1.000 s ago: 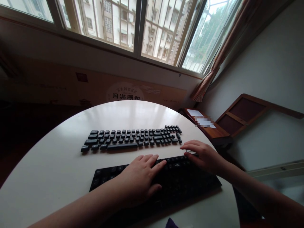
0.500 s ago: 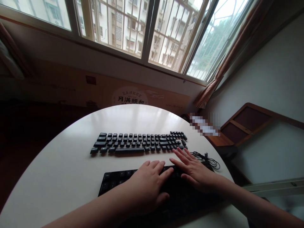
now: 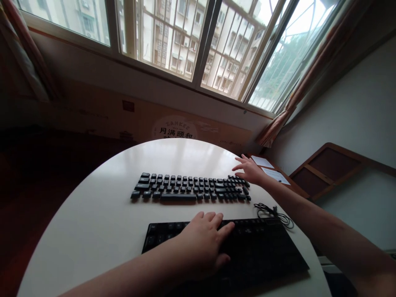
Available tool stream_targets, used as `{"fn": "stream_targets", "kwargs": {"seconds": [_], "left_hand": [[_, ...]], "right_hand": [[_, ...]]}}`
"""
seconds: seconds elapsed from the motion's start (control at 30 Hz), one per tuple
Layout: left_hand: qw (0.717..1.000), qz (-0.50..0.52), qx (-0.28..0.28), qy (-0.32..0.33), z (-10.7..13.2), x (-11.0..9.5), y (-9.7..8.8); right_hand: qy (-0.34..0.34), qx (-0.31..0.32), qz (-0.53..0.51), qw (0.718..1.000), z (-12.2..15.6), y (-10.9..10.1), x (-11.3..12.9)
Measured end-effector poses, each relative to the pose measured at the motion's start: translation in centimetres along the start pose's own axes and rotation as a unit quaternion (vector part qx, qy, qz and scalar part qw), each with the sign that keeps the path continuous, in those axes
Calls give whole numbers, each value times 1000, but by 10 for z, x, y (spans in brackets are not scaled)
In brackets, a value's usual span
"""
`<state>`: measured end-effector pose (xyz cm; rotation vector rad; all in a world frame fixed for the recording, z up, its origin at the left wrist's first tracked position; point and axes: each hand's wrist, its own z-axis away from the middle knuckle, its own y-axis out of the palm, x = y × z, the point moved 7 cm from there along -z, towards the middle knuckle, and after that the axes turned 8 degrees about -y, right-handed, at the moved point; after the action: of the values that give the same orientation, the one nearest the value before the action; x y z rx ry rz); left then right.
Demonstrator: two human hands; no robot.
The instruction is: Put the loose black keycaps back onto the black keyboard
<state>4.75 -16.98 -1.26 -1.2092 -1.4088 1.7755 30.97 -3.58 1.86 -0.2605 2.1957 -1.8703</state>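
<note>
A black keyboard [image 3: 266, 251] lies near the front of the round white table; keycaps show along its far edge, while much of its nearer face looks dark and bare. My left hand [image 3: 206, 239] rests on it with the fingers spread, holding nothing. Beyond it, loose black keycaps [image 3: 177, 196] are laid out in rows like a keyboard's layout. My right hand [image 3: 249, 170] reaches over the far right end of these rows, fingers apart. Whether its fingertips touch a keycap I cannot tell. Right of the keyboard lies its coiled black cable [image 3: 275, 212].
The round white table [image 3: 93, 214] has its curved edge on the left, far and right sides. Past its right edge stand a wooden surface with paper sheets [image 3: 275, 175] on it. A barred window [image 3: 173, 41] and curtains [image 3: 287, 107] are behind.
My right hand has lifted off the keyboard and moved forward to the far right keycaps. My left hand stays on the keyboard. The view has shifted slightly.
</note>
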Motion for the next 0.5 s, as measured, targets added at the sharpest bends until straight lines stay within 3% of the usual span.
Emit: {"fn": "stream_targets", "kwargs": {"seconds": [0.27,0.5], "left_hand": [[1000,5,3,5,1,-1,1],[1000,13,11,4,1,-1,0]], "right_hand": [[3,108,-3,994,-19,32,-15],[-3,106,-10,994,-23,37,-14]]}}
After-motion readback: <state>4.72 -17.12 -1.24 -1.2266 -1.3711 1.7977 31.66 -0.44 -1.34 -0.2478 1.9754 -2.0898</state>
